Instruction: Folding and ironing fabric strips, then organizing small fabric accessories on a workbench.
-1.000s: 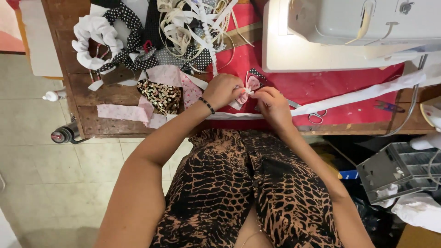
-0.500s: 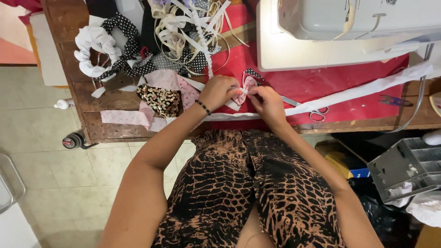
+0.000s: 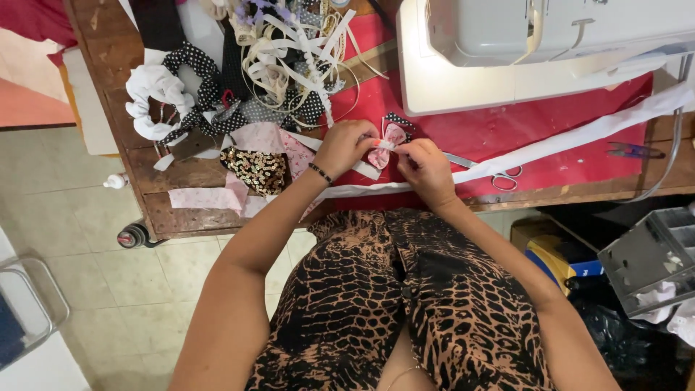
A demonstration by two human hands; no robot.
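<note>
Left hand (image 3: 346,147) and right hand (image 3: 426,165) together over red cloth (image 3: 507,134) at front edge of wooden surface (image 3: 156,177). Small pink fabric bow (image 3: 391,139) pinched between both; left grip clenched on bow's left side, right grip clenched on its right side, fingertips (image 3: 402,149) at bow's centre band. Bow sits just above red cloth, near base of white sewing machine (image 3: 536,51); touching cloth or lifted: cannot tell. Dark dotted scrap (image 3: 400,119) showing just behind bow. Black bead bracelet (image 3: 320,174) on left wrist.

Long white fabric strip (image 3: 579,137) running across red cloth from under hands toward right edge of surface, passing in front of sewing machine. Scissors (image 3: 499,172) lying on red cloth just right of right hand, partly under strip. Second small pair of scissors (image 3: 635,150) farther right, near surface edge.

Left of hands: pink floral pieces (image 3: 271,139), leopard-print piece (image 3: 255,168), pink strip (image 3: 199,198) on bare wood. Farther back: white ruffled scrunchie (image 3: 150,98), black-and-white dotted fabric (image 3: 190,59), tangle of cream ribbon and lace (image 3: 286,51).

Animal-print dress (image 3: 405,304) filling lower middle. Tiled floor (image 3: 94,289) at left, with small white bottle (image 3: 116,181) and dark spool (image 3: 132,236) near surface edge. Grey plastic bin (image 3: 651,257) at lower right.
</note>
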